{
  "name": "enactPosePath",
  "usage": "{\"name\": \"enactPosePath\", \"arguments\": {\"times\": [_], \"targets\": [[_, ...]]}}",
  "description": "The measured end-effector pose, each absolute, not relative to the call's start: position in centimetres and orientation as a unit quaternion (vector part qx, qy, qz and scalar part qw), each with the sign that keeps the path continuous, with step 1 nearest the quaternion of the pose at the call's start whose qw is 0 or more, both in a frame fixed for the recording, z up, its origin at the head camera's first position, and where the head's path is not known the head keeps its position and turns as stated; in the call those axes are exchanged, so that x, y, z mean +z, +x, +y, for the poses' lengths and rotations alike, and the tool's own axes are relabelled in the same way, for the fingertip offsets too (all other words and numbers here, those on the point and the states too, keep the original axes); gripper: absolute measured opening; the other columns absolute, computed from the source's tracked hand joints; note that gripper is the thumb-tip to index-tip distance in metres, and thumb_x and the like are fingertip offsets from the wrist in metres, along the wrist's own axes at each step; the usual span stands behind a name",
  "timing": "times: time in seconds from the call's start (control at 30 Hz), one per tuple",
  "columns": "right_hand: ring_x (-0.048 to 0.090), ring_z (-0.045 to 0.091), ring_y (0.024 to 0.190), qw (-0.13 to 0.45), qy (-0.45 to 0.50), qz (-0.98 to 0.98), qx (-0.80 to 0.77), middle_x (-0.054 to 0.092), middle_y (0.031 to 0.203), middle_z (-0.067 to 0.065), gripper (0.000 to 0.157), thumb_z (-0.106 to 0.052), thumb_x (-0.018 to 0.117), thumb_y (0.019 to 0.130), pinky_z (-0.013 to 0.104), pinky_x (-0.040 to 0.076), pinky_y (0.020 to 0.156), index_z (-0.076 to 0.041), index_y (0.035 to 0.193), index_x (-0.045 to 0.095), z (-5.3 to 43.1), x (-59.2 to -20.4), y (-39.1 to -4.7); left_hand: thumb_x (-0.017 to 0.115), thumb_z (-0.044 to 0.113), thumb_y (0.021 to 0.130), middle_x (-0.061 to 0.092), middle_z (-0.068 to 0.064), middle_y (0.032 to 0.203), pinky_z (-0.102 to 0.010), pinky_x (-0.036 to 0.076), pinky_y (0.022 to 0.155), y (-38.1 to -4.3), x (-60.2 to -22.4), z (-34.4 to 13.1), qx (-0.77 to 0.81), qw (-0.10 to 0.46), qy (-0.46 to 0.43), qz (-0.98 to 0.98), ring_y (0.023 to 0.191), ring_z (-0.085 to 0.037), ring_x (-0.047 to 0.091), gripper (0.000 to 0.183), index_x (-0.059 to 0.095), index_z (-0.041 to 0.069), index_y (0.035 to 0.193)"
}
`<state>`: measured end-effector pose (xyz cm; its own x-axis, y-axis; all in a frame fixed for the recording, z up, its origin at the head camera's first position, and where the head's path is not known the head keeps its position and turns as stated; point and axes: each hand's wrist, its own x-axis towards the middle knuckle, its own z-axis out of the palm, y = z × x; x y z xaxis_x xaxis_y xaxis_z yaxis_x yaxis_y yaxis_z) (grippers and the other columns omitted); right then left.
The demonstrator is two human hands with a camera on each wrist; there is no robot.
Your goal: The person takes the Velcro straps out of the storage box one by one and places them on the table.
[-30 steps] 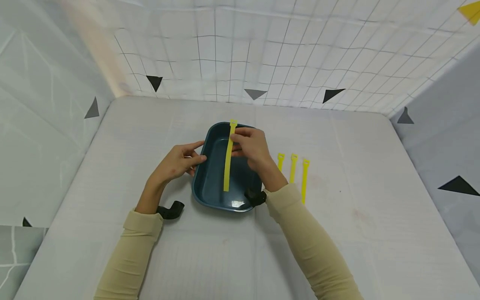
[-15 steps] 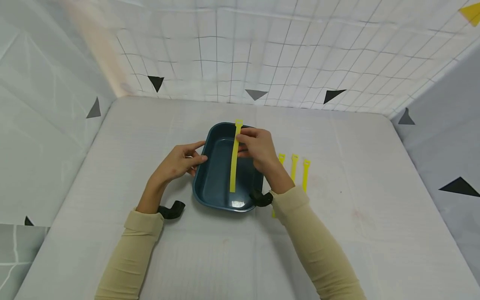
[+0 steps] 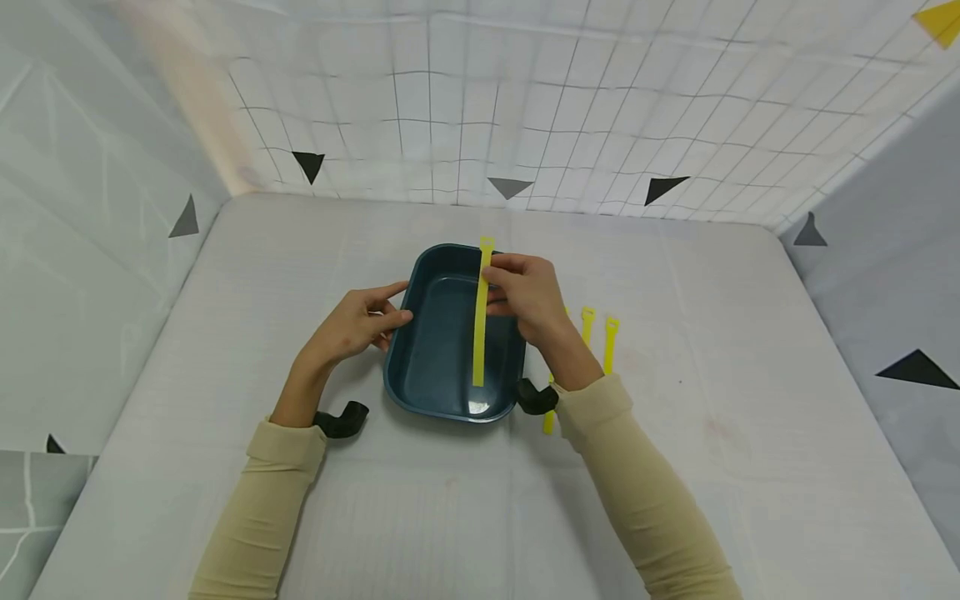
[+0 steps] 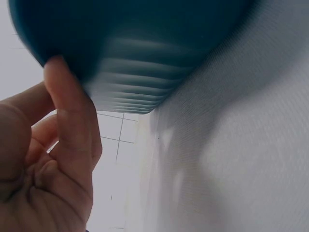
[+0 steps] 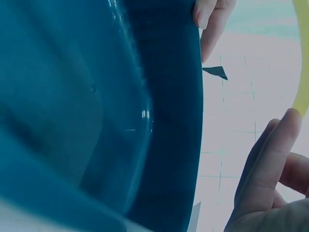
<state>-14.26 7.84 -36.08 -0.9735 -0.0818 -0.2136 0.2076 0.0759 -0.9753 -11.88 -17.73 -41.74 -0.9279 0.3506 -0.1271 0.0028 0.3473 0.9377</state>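
A dark blue plastic tray stands on the white-covered table. My left hand holds its left rim, the thumb over the edge. In the left wrist view the fingers of that hand touch the ribbed outer side of the tray. My right hand pinches a yellow cable strap near its slotted end, and the strap hangs over the tray's right half. The right wrist view shows part of this strap above the fingertips, beside the tray.
Right of the tray lie more yellow straps, two with slotted heads in sight and one mostly behind the right forearm. A gridded white sheet hangs behind the table.
My right hand has moved a little to the right with the yellow cable strap, across the tray. My left hand and the tray have stayed in place.
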Motion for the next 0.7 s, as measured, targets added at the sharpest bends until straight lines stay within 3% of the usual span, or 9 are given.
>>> {"name": "enactPosePath", "arguments": {"times": [0.7], "targets": [[0.063, 0.013, 0.062, 0.105, 0.058, 0.719, -0.684, 0.064, 0.100, 0.010, 0.032, -0.007, 0.064, 0.096, 0.024, 0.056, 0.056, 0.003, 0.126, 0.063, 9.7, -36.1, -14.1, 0.065, 0.020, 0.098, 0.062, -0.017, 0.090, -0.036, 0.057, 0.061, -12.0, -41.7, -17.7, 0.559, 0.155, 0.107, 0.808, 0.066, -0.022, 0.059, 0.060, 0.040, 0.009, 0.151]]}}
